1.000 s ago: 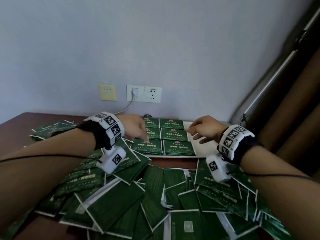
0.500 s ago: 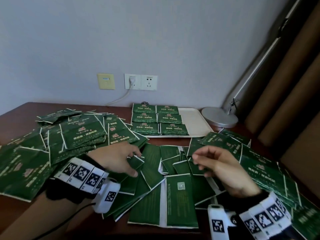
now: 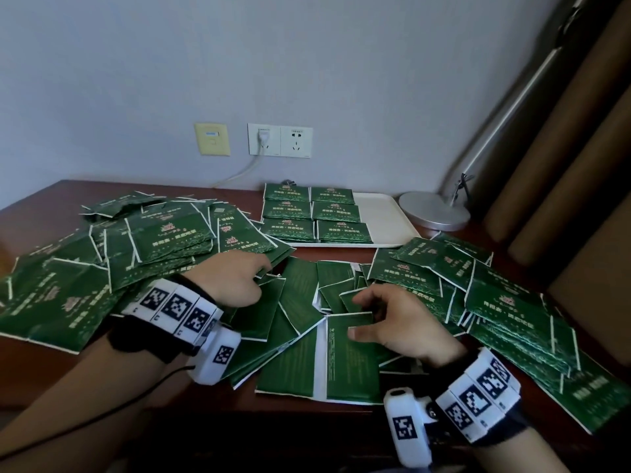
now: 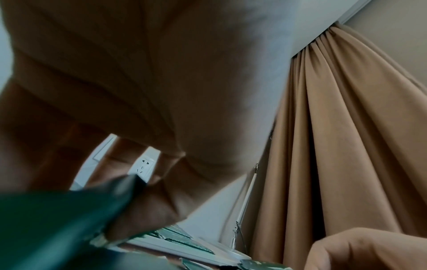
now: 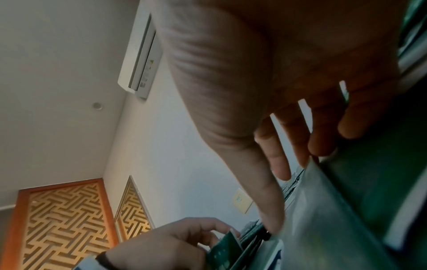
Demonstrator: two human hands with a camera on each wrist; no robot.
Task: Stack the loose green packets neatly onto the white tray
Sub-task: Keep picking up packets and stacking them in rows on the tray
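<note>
While the right hand (image 3: 399, 322) curls over the middle of the heap, its thumb and fingers (image 3: 367, 298) pinch the edge of a packet (image 3: 353, 356) lying face down on the counter (image 3: 44, 199); the right wrist view shows the thumb pressed on the pale edge, the other fingers spread slightly above it. Beside it, the left hand (image 3: 232, 281) rests on the pile with fingers bent, and its wrist view shows a dark green packet (image 4: 69, 219) held between thumb and fingers. Loose packets (image 3: 164, 244) spread around both hands: a thick heap to the left, another (image 3: 512, 308) to the right, overlapping ones between. Farther back, the tray (image 3: 379, 216) sits against the wall with six stacks (image 3: 314, 213) in two columns on its left part. Beside the tray stands a lamp base (image 3: 433, 209), and sockets (image 3: 280, 139) sit on the wall above.
</note>
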